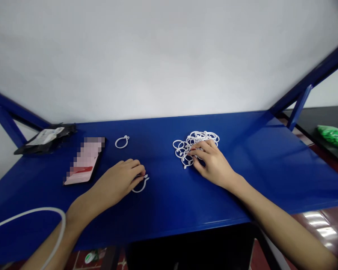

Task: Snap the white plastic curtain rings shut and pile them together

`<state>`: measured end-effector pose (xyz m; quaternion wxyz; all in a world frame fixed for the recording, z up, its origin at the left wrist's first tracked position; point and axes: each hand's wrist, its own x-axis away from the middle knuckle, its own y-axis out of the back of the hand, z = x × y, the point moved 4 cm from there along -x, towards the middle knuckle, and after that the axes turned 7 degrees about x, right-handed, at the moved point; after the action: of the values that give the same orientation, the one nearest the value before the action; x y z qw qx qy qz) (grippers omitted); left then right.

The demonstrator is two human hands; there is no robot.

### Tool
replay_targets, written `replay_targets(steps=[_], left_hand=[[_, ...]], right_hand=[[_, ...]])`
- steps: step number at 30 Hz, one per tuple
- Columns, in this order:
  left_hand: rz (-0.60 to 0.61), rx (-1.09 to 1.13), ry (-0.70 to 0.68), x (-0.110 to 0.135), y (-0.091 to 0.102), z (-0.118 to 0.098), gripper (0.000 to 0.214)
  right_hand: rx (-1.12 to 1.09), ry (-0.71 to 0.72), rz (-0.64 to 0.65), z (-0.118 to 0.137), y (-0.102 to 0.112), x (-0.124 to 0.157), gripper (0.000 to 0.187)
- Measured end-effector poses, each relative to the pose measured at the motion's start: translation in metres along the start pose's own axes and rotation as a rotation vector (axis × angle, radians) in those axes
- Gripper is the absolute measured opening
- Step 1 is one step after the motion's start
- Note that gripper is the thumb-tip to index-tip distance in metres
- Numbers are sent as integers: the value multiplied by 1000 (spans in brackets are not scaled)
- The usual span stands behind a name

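On the blue table (163, 210) my left hand (118, 183) rests with fingers curled, pinching a white plastic ring (142, 185) that lies flat on the surface. My right hand (211, 159) sits on the near edge of a pile of several white rings (195, 144), its fingertips pressed together on one ring of the pile. A single white ring (122, 142) lies apart, farther back and left of centre.
A pinkish flat phone-like object (84, 161) lies left of my left hand. A black packet with a white label (45, 138) sits at the far left corner. A white cable (45, 217) curves over my left forearm. Green items (334, 135) lie on a dark surface at right.
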<state>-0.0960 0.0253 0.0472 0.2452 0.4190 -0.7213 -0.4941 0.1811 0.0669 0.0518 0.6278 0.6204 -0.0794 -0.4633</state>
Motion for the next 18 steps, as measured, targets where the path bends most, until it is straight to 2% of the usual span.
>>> replay_targets(steps=[4, 7, 11, 15, 18], left_hand=[[-155, 19, 25, -16, 0, -13, 13], [-311, 26, 49, -32, -4, -30, 9], [-488, 5, -44, -49, -14, -56, 12], [-546, 155, -81, -53, -22, -65, 9], [-531, 346, -49, -49, -26, -60, 4]], right_hand=[[-68, -18, -46, 8, 2, 1, 16], [-212, -26, 14, 17, -3, 3, 19], [-470, -114, 77, 24, -9, 5, 21], [-536, -213, 68, 21, -10, 5, 13], [-519, -191, 47, 21, -10, 6, 10]])
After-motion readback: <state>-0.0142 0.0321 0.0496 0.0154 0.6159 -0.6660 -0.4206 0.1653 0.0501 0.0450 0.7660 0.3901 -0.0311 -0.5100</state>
